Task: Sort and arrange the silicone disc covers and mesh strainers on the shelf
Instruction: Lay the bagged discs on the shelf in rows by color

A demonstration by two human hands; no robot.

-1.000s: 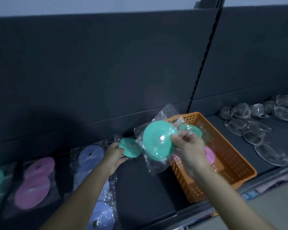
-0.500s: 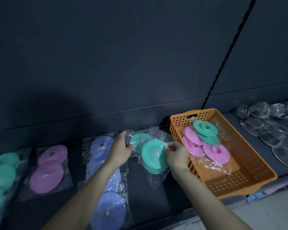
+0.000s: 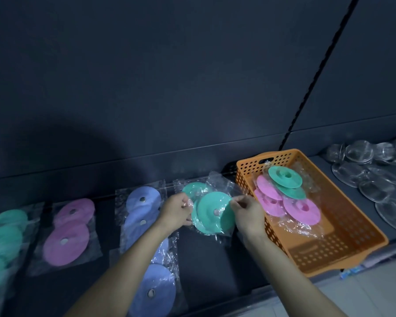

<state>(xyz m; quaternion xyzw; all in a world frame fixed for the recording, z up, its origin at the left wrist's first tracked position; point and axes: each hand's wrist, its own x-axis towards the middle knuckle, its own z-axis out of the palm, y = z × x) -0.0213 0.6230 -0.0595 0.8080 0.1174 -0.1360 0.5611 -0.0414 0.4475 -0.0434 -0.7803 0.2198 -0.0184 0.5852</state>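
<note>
A green silicone disc cover in a clear bag (image 3: 215, 212) lies on the dark shelf (image 3: 206, 259), overlapping another bagged green disc (image 3: 192, 189) behind it. My right hand (image 3: 246, 212) pinches the bag's right edge. My left hand (image 3: 177, 212) grips the bag's left edge. An orange basket (image 3: 343, 245) to the right holds bagged pink discs (image 3: 300, 210) and green discs (image 3: 285, 177). Clear-looking round strainers (image 3: 375, 186) lie at the far right.
Rows of bagged discs lie along the shelf to the left: blue ones (image 3: 144, 216), pink ones (image 3: 66, 239) and green ones (image 3: 2, 236). A dark back panel rises behind the shelf. Pale floor (image 3: 375, 291) shows at the bottom right.
My right hand has brought the bagged green disc down from mid-air onto the shelf, next to the disc by my left hand. Both hands now hold its bag.
</note>
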